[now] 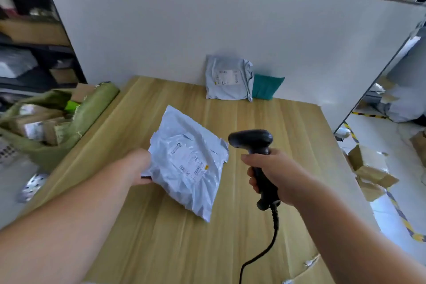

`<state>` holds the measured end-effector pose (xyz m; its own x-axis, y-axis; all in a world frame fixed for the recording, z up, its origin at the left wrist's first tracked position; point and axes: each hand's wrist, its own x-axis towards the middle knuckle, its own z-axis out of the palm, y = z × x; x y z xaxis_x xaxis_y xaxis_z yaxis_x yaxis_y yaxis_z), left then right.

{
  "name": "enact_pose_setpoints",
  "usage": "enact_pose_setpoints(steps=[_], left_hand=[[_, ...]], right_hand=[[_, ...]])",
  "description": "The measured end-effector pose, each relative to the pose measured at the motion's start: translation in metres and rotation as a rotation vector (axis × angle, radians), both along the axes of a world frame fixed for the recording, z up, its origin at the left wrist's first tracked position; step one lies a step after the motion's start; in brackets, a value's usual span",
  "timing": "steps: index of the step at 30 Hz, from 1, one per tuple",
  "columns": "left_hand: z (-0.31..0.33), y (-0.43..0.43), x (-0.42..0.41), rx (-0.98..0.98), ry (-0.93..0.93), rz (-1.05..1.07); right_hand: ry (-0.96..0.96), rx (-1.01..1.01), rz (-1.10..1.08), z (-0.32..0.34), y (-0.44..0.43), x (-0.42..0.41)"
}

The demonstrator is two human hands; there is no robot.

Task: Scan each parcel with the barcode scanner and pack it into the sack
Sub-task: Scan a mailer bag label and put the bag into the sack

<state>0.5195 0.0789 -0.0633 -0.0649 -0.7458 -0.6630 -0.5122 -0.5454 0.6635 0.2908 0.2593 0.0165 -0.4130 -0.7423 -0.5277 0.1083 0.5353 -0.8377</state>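
you are holding the grey parcel (186, 161) label-up in your left grip (138, 166) so the barcode scanner (253, 145), clasped in your right grip (272, 173), is facing its barcode.

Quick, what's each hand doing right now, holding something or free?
Left hand: closed on the edge of the grey parcel, label facing up.
Right hand: fingers wrapped around the handle of the black barcode scanner.
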Motion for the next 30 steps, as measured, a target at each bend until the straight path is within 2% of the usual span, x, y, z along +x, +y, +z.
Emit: enact_pose_setpoints(steps=[6, 11, 16, 18, 22, 24, 26, 27, 28, 30], left_hand=[[-0.017, 0.002, 0.029, -0.193, -0.261, -0.156], [-0.040, -0.005, 0.043, -0.358, -0.511, -0.534], [-0.070, -0.016, 0.044, -0.447, -0.568, -1.012], [-0.083, -0.016, 0.044, -0.369, -0.551, -1.138], [-0.093, 0.000, 0.026, -0.281, -0.484, -1.170], [-0.089, 0.004, 0.009, -0.119, -0.265, -1.188], [-0.079, 0.004, -0.004, 0.146, 0.009, -1.107], [-0.075, 0.001, -0.008, 0.180, 0.086, -1.058], [-0.072, -0.005, -0.012, 0.105, 0.113, -1.028], [-0.068, -0.025, -0.019, -0.226, 0.026, -0.977]], right_hand=[[0.049, 0.100, 0.093, -0.015, -0.036, 0.035], [0.165, 0.231, 0.136, -0.032, -0.065, 0.050], [0.119, 0.314, 0.046, -0.054, -0.074, 0.066], [0.101, 0.325, -0.001, -0.062, -0.073, 0.071], [0.078, 0.311, -0.098, -0.070, -0.071, 0.079], [0.078, 0.296, -0.149, -0.071, -0.069, 0.080], [0.080, 0.288, -0.197, -0.071, -0.065, 0.082], [0.080, 0.285, -0.217, -0.071, -0.062, 0.082], [0.080, 0.284, -0.238, -0.071, -0.060, 0.082], [0.079, 0.281, -0.291, -0.073, -0.054, 0.083]])
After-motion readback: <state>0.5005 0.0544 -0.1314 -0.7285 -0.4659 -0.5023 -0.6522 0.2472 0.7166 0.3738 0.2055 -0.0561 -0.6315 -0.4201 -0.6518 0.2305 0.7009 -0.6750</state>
